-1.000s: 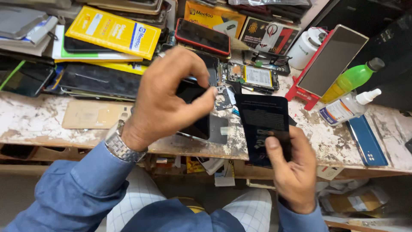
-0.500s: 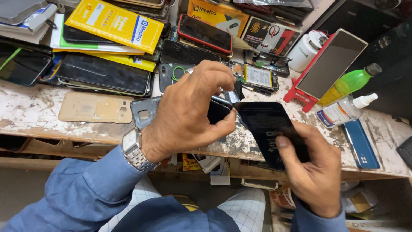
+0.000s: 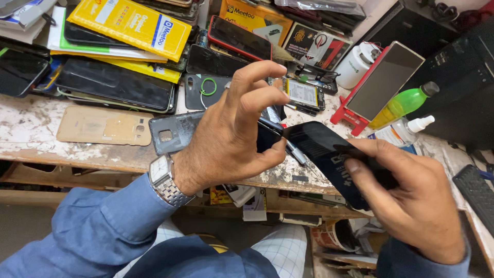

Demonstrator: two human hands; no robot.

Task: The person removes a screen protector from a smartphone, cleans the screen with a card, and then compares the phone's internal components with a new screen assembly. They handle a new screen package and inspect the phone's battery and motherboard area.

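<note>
1. Phone screen panel (image 3: pixel 329 154), black and glossy, is held tilted above the near edge of the counter (image 3: pixel 31 128), right of centre in the scene.
2. Right hand (image 3: pixel 411 206) is clamped on the panel's near right part, thumb lying across its face and fingers beneath.
3. Left hand (image 3: pixel 236 134) pinches the panel's left end, together with a dark phone body (image 3: pixel 267 135), between thumb and curled fingers; the index finger is raised and bent. A metal wristwatch (image 3: pixel 164 180) sits on that wrist above a blue sleeve (image 3: pixel 92 226).
4. Compared with a second ago, the panel has swung from nearly upright in the right hand to a flatter slant, and the left hand has moved from covering the phone body to gripping at the panel's edge. Half a second ago the pose was already close to this one.
5. On the worn, paint-flecked counter just beyond the left hand lie a grey back cover (image 3: pixel 172 131) and a tan back cover (image 3: pixel 103 126), with black phones and yellow boxes (image 3: pixel 128 23) piled farther left.
6. Farther right stand a red-edged phone (image 3: pixel 383 82) propped on a stand, a green bottle (image 3: pixel 404 103) and a white container (image 3: pixel 357 64).
7. A dark keyboard (image 3: pixel 476 193) edges in at the right.
</note>
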